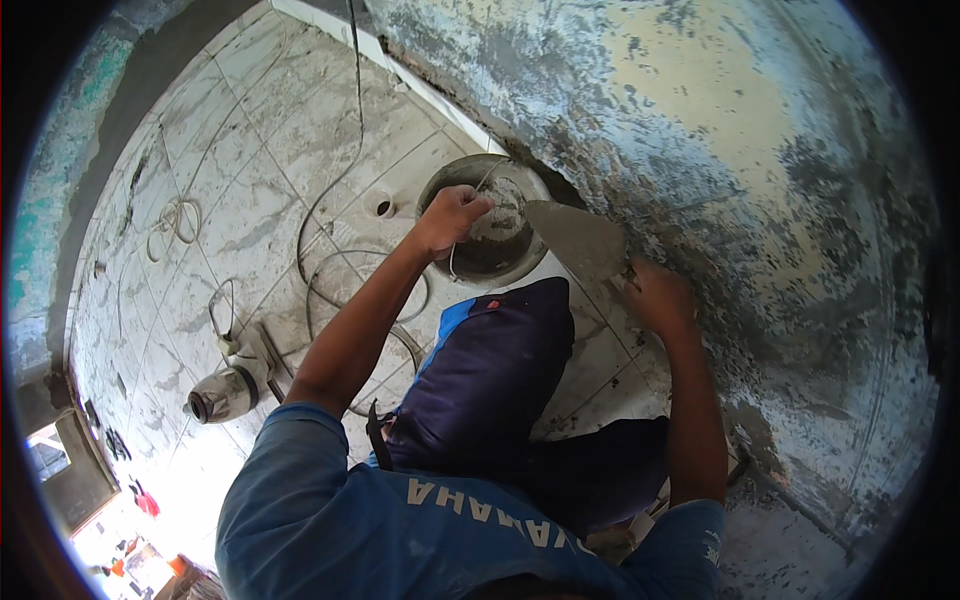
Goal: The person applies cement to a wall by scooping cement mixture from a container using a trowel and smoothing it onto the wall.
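Observation:
My left hand [452, 220] is closed on the thin wire handle of a round basin [437, 188] that holds grey wet mortar. My right hand [657, 298] grips a trowel [578, 242], its grey-coated blade pointing left, its tip at the right side of the basin. The handle of the trowel is mostly hidden under my fingers. My bent knee [505, 330], in dark trousers, is just below the basin, which stands on the tiled floor beside the wall.
A patchy plastered wall [770, 180] rises along the right. On the tiled floor [260, 120] at left lie cable loops [175, 230], a dark cord [357, 100], a small pipe piece [385, 206] and a cylindrical metal tool [225, 394]. A bright doorway with scattered items is at lower left.

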